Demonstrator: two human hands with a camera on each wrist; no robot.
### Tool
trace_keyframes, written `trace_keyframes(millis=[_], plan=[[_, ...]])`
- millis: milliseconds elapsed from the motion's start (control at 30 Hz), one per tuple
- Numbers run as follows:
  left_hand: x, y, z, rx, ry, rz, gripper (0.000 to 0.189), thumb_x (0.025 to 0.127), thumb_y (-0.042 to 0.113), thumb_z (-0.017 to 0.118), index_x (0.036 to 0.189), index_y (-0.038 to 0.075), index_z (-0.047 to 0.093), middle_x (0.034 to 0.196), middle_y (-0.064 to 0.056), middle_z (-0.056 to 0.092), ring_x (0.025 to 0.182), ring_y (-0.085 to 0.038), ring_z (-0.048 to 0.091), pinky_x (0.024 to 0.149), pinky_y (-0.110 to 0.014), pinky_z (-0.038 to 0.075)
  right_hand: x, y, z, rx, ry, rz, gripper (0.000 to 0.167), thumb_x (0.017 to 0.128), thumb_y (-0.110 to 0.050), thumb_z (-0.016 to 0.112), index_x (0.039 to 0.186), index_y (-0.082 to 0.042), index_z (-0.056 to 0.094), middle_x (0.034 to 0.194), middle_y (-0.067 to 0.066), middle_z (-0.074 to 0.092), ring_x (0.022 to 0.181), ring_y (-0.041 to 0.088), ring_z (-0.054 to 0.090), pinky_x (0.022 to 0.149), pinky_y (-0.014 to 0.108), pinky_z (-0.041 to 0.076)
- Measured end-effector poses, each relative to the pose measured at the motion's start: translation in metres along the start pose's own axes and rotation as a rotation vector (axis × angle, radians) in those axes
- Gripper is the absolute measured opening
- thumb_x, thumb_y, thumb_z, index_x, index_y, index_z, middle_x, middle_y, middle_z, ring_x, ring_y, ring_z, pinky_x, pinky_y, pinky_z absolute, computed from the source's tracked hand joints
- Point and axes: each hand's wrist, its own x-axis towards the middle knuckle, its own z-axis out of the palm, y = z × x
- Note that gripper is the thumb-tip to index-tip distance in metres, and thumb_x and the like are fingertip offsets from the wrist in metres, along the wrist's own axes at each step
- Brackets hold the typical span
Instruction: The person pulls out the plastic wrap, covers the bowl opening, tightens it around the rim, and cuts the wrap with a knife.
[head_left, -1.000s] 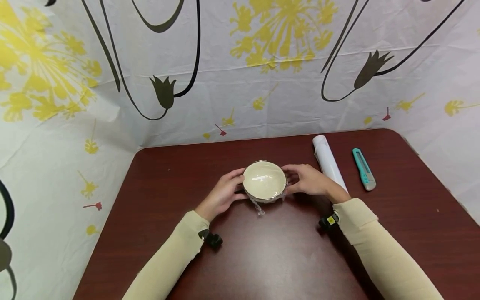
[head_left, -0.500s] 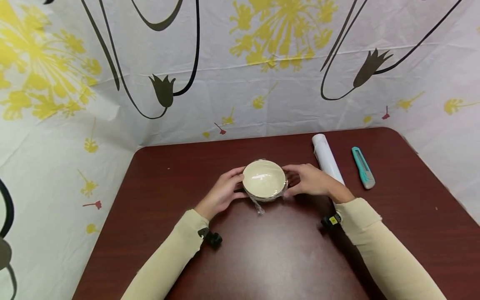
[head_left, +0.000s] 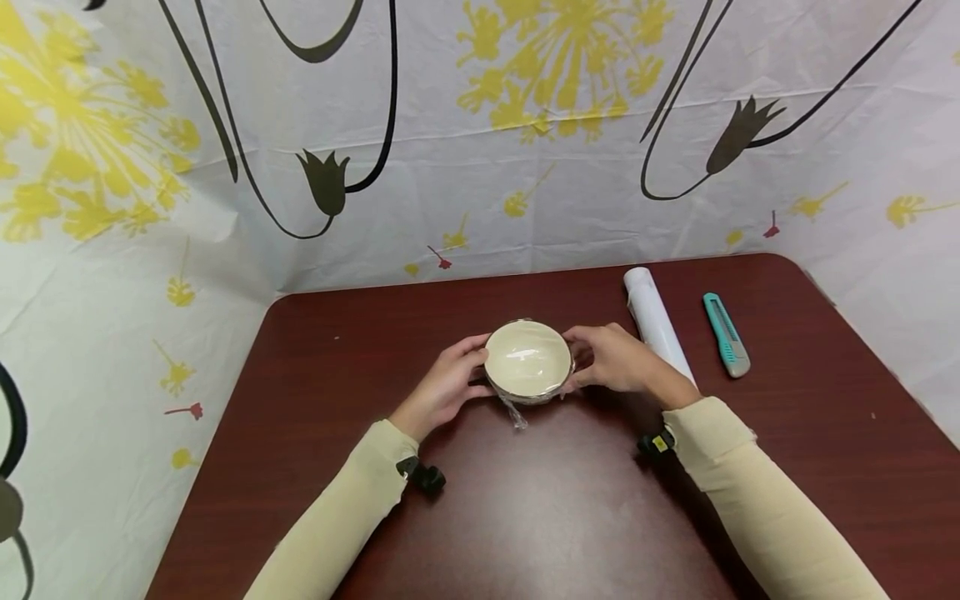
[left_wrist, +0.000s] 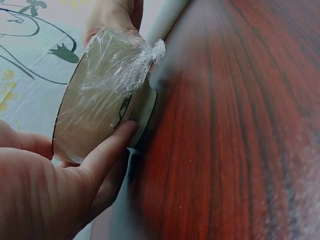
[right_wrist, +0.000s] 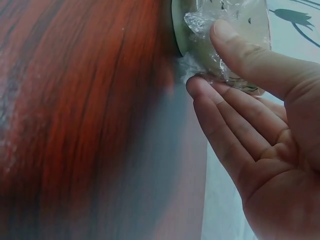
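Observation:
A cream bowl (head_left: 527, 360) covered with clear plastic wrap (left_wrist: 107, 65) stands near the table's middle, its mouth facing up. A twisted end of the wrap (head_left: 518, 418) hangs at its near left side. My left hand (head_left: 444, 385) holds the bowl's left side, thumb along the lower wall and fingers toward the rim and behind. My right hand (head_left: 613, 358) is at the right side; its thumb (right_wrist: 245, 52) presses bunched wrap against the wall while the fingers touch the bowl lower down. Some fingertips are hidden behind the bowl.
A white roll (head_left: 658, 321) lies just behind the right hand and forearm. Farther right is a teal utility knife (head_left: 725, 335). The dark red wooden table (head_left: 360, 333) meets a patterned cloth backdrop (head_left: 420, 108) at the back. Small cameras are strapped to both wrists.
The right hand's fingers and wrist have shifted slightly against the bowl's right side, and its loose wrap lies a little closer. The left hand and bowl have hardly moved.

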Motion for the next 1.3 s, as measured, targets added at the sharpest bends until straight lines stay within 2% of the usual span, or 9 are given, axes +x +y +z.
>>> trace_keyframes(millis=[267, 400, 500, 633, 767, 900, 1100, 1300], plan=[[-0.001, -0.001, 0.002, -0.011, -0.005, 0.01, 0.05, 0.118, 0.01, 0.045, 0.167, 0.001, 0.043, 0.164, -0.026, 0.047, 0.142, -0.043, 0.055, 0.11, -0.061, 0.054, -0.003, -0.001, 0.011, -0.055, 0.053, -0.008, 0.069, 0.076, -0.018, 0.104, 0.131, 0.005, 0.069, 0.104, 0.004, 0.083, 0.097, 0.019, 0.077, 0.087, 0.044, 0.063], [-0.001, -0.001, 0.002, -0.008, -0.005, 0.013, 0.049, 0.118, 0.01, 0.045, 0.167, 0.001, 0.043, 0.164, -0.026, 0.046, 0.143, -0.043, 0.055, 0.109, -0.062, 0.054, -0.003, -0.003, 0.013, -0.093, 0.081, 0.0, 0.063, 0.073, -0.019, 0.105, 0.123, 0.001, 0.072, 0.099, 0.001, 0.083, 0.091, 0.017, 0.075, 0.084, 0.044, 0.061], [-0.001, 0.0, 0.001, -0.004, -0.001, 0.007, 0.049, 0.118, 0.011, 0.045, 0.166, 0.001, 0.044, 0.164, -0.025, 0.047, 0.143, -0.043, 0.055, 0.109, -0.061, 0.054, -0.002, -0.004, 0.012, -0.091, 0.066, -0.001, 0.06, 0.074, -0.019, 0.105, 0.119, 0.001, 0.071, 0.101, 0.005, 0.083, 0.095, 0.022, 0.077, 0.085, 0.045, 0.062], [-0.001, 0.0, 0.0, 0.001, -0.003, -0.001, 0.049, 0.118, 0.01, 0.046, 0.166, 0.003, 0.045, 0.164, -0.025, 0.048, 0.143, -0.041, 0.056, 0.109, -0.061, 0.055, -0.001, 0.0, 0.005, -0.019, -0.004, -0.011, 0.06, 0.08, -0.017, 0.102, 0.125, 0.005, 0.07, 0.109, 0.013, 0.082, 0.106, 0.029, 0.078, 0.09, 0.046, 0.063], [-0.001, -0.001, -0.001, 0.007, -0.005, 0.002, 0.049, 0.118, 0.011, 0.047, 0.166, 0.003, 0.046, 0.162, -0.024, 0.05, 0.14, -0.04, 0.058, 0.108, -0.06, 0.056, -0.002, 0.006, -0.005, 0.172, -0.099, 0.023, 0.063, 0.087, -0.008, 0.095, 0.138, 0.012, 0.064, 0.117, 0.019, 0.08, 0.107, 0.031, 0.079, 0.09, 0.041, 0.065], [-0.001, -0.001, -0.002, 0.004, -0.006, 0.003, 0.049, 0.117, 0.011, 0.048, 0.166, 0.004, 0.047, 0.162, -0.024, 0.051, 0.137, -0.038, 0.059, 0.108, -0.059, 0.056, -0.003, 0.01, -0.014, 0.311, -0.136, 0.064, 0.062, 0.092, -0.003, 0.087, 0.144, 0.017, 0.059, 0.12, 0.022, 0.078, 0.109, 0.034, 0.078, 0.093, 0.04, 0.065], [-0.001, 0.0, -0.002, -0.001, -0.008, 0.001, 0.049, 0.117, 0.011, 0.048, 0.166, 0.004, 0.046, 0.163, -0.024, 0.05, 0.14, -0.039, 0.058, 0.109, -0.06, 0.055, -0.001, 0.006, -0.021, 0.282, -0.111, 0.064, 0.048, 0.097, -0.003, 0.081, 0.14, 0.012, 0.064, 0.117, 0.017, 0.08, 0.112, 0.035, 0.077, 0.098, 0.047, 0.063], [-0.001, -0.001, -0.002, -0.001, -0.014, 0.007, 0.049, 0.117, 0.011, 0.048, 0.165, 0.003, 0.047, 0.164, -0.023, 0.048, 0.143, -0.039, 0.055, 0.109, -0.06, 0.055, 0.001, 0.003, -0.017, 0.233, -0.107, 0.064, 0.046, 0.094, -0.001, 0.082, 0.135, 0.013, 0.067, 0.111, 0.014, 0.081, 0.105, 0.032, 0.079, 0.09, 0.042, 0.066]])
